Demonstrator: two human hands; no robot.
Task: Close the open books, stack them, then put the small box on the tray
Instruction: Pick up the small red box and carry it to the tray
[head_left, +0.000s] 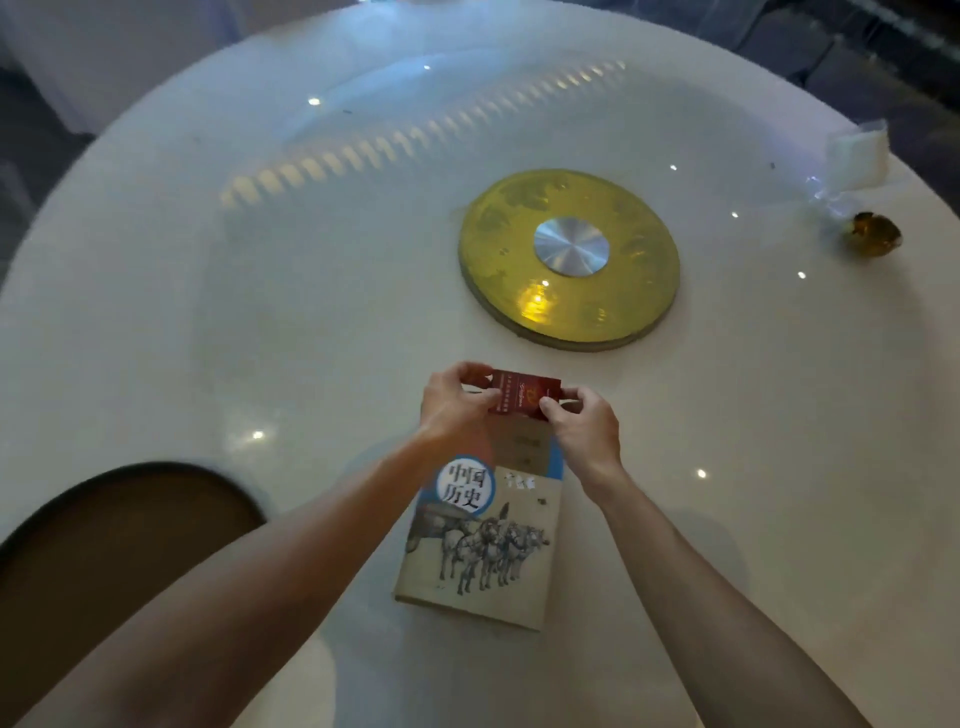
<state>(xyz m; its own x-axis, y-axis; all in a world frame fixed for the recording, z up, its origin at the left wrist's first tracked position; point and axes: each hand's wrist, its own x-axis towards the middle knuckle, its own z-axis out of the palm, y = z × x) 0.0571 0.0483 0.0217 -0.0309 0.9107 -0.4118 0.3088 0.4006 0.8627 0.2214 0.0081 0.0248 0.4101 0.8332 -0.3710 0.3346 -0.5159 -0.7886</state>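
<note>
Both hands, left hand (452, 402), right hand (587, 421), gripping small red box (524, 392), stacked books (483, 545) beneath

Two closed books (480, 540) in one stack, one small red box (524, 393), one dark tray (104, 525). One yellow disc (569, 258), one amber object (875, 234). Two hands: left hand (453, 402), right hand (587, 423).
</note>
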